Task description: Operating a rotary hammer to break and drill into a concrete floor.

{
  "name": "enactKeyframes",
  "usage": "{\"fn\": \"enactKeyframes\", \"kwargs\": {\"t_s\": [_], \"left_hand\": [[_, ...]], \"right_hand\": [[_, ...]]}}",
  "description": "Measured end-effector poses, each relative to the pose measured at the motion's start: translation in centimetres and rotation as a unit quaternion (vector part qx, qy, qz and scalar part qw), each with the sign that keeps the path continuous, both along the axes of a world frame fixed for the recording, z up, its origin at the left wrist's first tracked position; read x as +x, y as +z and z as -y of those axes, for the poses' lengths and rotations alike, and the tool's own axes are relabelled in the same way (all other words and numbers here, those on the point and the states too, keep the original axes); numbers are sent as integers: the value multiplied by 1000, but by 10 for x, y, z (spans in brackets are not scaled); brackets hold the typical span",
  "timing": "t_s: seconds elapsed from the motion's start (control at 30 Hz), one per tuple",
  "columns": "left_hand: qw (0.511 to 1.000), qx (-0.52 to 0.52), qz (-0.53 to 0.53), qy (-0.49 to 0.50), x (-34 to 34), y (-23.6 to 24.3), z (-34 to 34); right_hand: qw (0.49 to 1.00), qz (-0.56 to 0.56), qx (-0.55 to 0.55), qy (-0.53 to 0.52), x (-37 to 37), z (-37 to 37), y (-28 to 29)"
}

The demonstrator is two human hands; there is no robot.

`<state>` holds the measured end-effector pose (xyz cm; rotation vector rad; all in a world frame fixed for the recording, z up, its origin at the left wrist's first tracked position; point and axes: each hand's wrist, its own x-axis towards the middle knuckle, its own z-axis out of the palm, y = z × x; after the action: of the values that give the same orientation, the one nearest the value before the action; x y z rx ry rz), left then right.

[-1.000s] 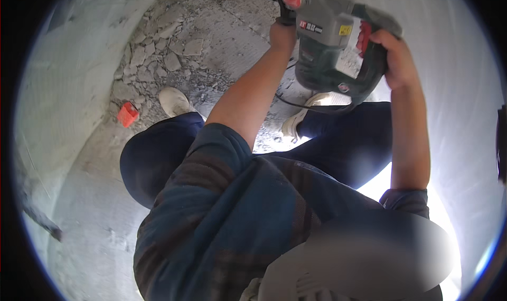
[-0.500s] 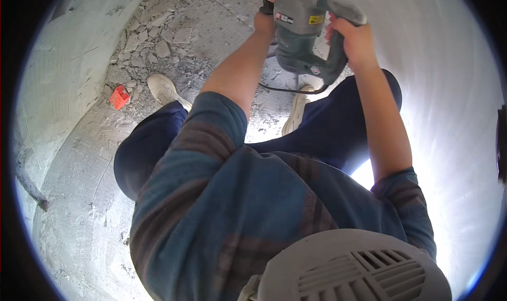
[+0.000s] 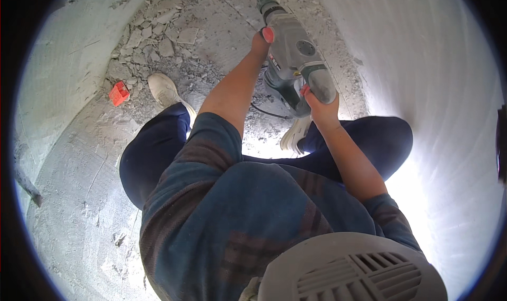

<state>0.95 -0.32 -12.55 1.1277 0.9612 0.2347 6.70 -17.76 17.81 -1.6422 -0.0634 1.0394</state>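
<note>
Gripping rotary hammer (image 3: pixel 292 41), left fingers (image 3: pixel 259 41), right fingers (image 3: pixel 316 103) clamped around it; side label (image 3: pixel 274 63) blurred.

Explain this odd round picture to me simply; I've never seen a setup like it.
There's no robot here, just a bare left hand and right hand. The view comes from the left of two wide fisheye cameras worn on the head, looking down, so straight edges bend near the rim. Both hands hold a large drill-like power tool: the left near its front, beside a red knob, the right at its rear handle. On the floor lie broken rubble and a small red object.
</note>
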Motion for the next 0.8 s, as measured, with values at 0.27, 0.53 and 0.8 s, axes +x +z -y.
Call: {"fn": "enactKeyframes", "kwargs": {"t_s": [0.27,0.53,0.8], "left_hand": [[975,-188,103,60,20,14,-41],[987,120,-79,-78,10,75,7],[983,134,109,54,16,51,13]], "right_hand": [[997,78,-12,22,22,-23,0],[1000,-1,13,-4,30,0,55],[999,15,3,33,36,-5,57]]}}
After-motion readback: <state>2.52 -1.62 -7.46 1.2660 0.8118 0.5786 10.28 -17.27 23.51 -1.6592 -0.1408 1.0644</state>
